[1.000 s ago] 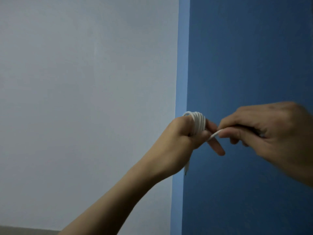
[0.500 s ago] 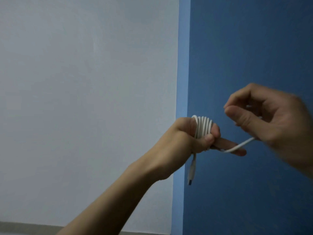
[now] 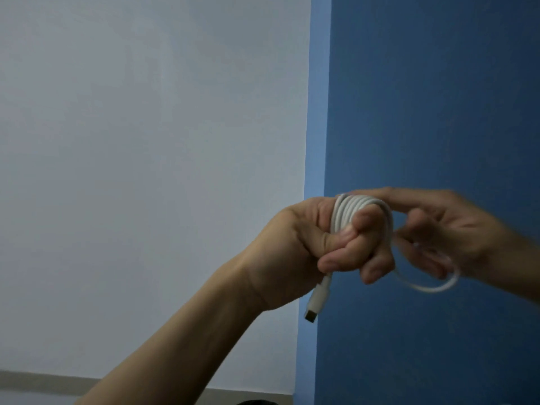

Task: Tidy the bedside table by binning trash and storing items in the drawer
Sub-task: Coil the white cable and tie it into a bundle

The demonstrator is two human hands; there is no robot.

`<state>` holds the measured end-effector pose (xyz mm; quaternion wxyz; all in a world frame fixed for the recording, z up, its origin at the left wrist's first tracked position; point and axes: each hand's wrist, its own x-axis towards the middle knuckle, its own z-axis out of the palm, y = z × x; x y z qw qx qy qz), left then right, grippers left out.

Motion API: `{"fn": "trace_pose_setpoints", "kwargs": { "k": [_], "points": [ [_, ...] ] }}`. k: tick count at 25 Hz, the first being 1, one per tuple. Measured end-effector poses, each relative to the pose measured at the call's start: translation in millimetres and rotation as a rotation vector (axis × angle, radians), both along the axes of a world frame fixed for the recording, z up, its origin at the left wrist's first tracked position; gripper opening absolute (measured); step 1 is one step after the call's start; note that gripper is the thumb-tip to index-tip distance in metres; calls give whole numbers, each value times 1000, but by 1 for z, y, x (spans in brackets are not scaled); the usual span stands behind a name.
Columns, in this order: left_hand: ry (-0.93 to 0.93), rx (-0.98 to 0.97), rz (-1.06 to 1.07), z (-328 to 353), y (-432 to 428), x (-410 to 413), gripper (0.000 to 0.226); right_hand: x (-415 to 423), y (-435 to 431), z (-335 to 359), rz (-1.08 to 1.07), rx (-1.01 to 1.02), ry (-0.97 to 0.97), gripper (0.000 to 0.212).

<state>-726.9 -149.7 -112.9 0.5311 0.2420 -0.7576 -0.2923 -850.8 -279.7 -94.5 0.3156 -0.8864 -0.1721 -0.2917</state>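
One cable [image 3: 350,211] — coiled on curled fingers of the left hand [image 3: 304,247]; the right hand [image 3: 455,229], closer now, pinches its loop.

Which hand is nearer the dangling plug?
Left. The plug hangs just below the left hand, which grips the coiled cable; the right hand is off to the side.

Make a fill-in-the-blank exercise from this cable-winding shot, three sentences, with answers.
1. The left hand grips a coiled ____ cable.
2. The cable's plug hangs below the ____ hand.
3. Behind the right hand, the wall is painted ____.

Missing words: white; left; blue.
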Motion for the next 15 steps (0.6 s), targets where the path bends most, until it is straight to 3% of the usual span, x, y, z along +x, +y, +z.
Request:
{"fn": "trace_pose_setpoints", "kwargs": {
  "k": [4, 8, 12, 15],
  "points": [
    [29, 55, -35, -5, 0, -1, 10, 6, 3, -8, -42, -39, -44, 49],
    [53, 140, -14, -1, 1, 3, 10, 5, 14, -15, -139, -146, -219, 41],
    [99, 306, 99, 11, 5, -1, 46, 9, 16, -21, -117, -191, -370, 28],
    [213, 284, 354, 15, 6, -11, 78, 12, 19, -24, -124, -120, -336, 32]
  ]
}}
